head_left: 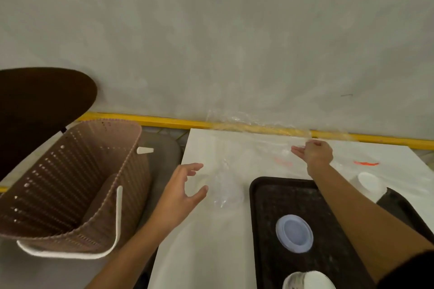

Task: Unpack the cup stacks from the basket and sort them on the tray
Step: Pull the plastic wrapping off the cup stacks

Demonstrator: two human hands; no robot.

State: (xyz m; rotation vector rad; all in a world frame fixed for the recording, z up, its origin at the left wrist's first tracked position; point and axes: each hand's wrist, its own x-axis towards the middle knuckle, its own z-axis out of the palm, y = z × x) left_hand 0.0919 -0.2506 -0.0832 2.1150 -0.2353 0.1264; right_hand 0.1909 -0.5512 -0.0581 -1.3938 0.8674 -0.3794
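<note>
Grey wall, white table, black tray

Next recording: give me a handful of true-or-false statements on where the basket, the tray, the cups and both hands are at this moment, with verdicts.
1. The basket stands to the left of the tray. True.
2. The blue cup stack is inside the basket. False: it stands on the tray.
3. The left hand grips a cup stack. False: its fingers are spread and it holds nothing.
4. The right hand holds clear plastic wrap lifted above the white table. True.
</note>
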